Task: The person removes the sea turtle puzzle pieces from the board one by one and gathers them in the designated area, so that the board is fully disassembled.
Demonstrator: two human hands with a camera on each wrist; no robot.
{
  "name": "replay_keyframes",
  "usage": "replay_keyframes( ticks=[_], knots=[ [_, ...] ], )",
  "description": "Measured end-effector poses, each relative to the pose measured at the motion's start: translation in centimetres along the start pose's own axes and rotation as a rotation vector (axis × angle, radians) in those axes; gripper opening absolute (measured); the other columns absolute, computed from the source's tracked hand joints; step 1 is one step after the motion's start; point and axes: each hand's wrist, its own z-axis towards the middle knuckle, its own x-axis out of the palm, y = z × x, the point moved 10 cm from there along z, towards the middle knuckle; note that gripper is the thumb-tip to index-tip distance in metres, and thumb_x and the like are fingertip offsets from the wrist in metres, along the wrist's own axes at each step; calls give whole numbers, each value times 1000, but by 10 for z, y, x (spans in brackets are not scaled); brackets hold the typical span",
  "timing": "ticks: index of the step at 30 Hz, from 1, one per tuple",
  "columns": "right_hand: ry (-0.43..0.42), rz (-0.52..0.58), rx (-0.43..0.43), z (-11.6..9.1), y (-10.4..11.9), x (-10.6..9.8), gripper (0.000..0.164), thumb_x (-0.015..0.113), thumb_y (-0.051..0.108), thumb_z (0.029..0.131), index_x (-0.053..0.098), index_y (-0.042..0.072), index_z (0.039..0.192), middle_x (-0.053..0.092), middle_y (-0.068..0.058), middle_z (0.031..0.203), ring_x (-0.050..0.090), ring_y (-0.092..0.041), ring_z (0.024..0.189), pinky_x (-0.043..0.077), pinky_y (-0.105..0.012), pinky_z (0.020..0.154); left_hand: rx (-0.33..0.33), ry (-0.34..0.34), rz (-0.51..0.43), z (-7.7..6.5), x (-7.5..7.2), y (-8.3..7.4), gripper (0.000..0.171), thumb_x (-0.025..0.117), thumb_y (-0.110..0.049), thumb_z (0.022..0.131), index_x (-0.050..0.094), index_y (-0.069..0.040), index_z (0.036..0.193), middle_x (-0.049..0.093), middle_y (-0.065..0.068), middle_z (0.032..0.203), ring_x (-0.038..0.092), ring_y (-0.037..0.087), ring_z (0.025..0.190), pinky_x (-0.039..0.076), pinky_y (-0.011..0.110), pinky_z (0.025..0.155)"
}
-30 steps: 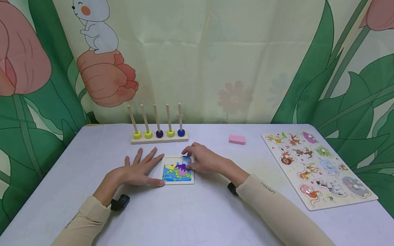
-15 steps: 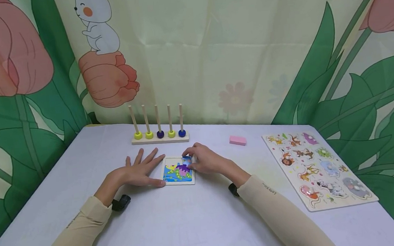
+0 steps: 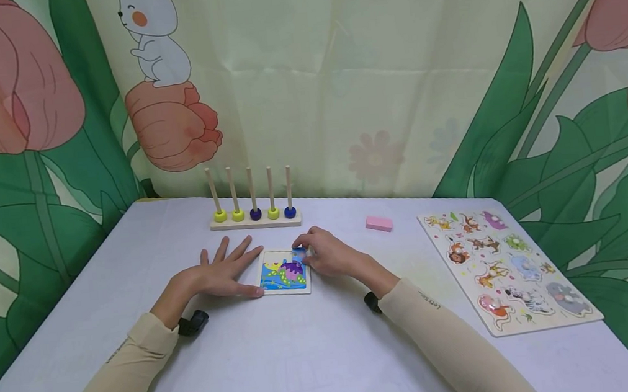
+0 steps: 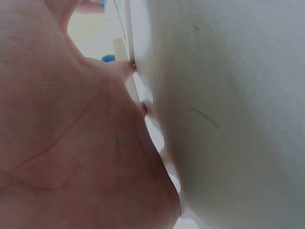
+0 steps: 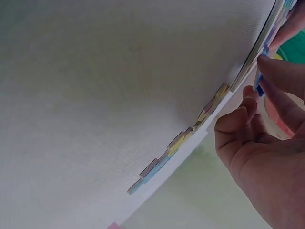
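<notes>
A small picture puzzle in a pale wooden tray (image 3: 276, 256) lies on the table between my hands. Its picture has purple, pink and yellow shapes on blue; bare wood shows at the upper left. My left hand (image 3: 221, 277) rests with spread fingers at the tray's left side, thumb on its lower-left corner. Over the upper-right corner, my right hand (image 3: 327, 254) pinches a blue puzzle piece (image 5: 258, 82) between thumb and fingers. In the right wrist view, several loose puzzle pieces (image 5: 177, 143) lie flat near the tray; the right hand hides them in the head view.
Behind the tray stands a wooden peg rack (image 3: 255, 223) with yellow and dark beads on several posts. A pink block (image 3: 379, 223) lies to the right. An animal knob puzzle board (image 3: 470, 282) sits at the table's right edge.
My right thumb and fingertips have shifted slightly right with the blue piece, and more of the purple shape shows. My left hand has stayed in place.
</notes>
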Motion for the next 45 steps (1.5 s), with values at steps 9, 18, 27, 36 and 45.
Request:
replay_keyframes(
  ticks=[9, 18, 27, 36, 45],
  knots=[
    [-20, 19, -3, -3, -3, -3, 37, 67, 12, 104, 67, 6, 141, 61, -16, 128, 58, -25, 108, 55, -41, 101, -13, 0, 16, 0, 0, -2, 110, 65, -77, 87, 20, -21, 171, -4, 16, 181, -15, 61, 160, -11, 90, 114],
    [-31, 16, -30, -10, -8, -6, 36, 67, 13, 104, 68, 8, 139, 63, -15, 128, 58, -22, 103, 56, -38, 96, -22, -2, 38, 1, 0, -2, 107, 65, -74, 89, 21, -20, 171, -2, 17, 180, -13, 62, 160, -8, 91, 114],
    [-34, -20, -48, -20, -17, -11, 36, 66, 13, 104, 67, 7, 140, 63, -15, 128, 59, -22, 107, 53, -36, 95, -16, -3, 32, 0, 0, -2, 108, 65, -74, 88, 21, -20, 171, -2, 17, 180, -13, 62, 159, -8, 91, 113],
    [-63, -33, -40, -35, -31, -19, 35, 65, 11, 103, 68, 7, 138, 64, -15, 126, 56, -20, 97, 49, -32, 87, -22, 0, 38, 2, 1, 0, 109, 65, -75, 88, 20, -21, 171, -3, 16, 181, -14, 61, 160, -9, 90, 114],
    [-95, -36, -25, -57, -48, -30, 37, 67, 11, 102, 68, 7, 139, 64, -14, 125, 60, -23, 106, 52, -37, 94, -25, -2, 42, 3, 2, 0, 110, 64, -77, 88, 20, -21, 171, -3, 16, 181, -14, 61, 160, -8, 90, 114]
  ],
)
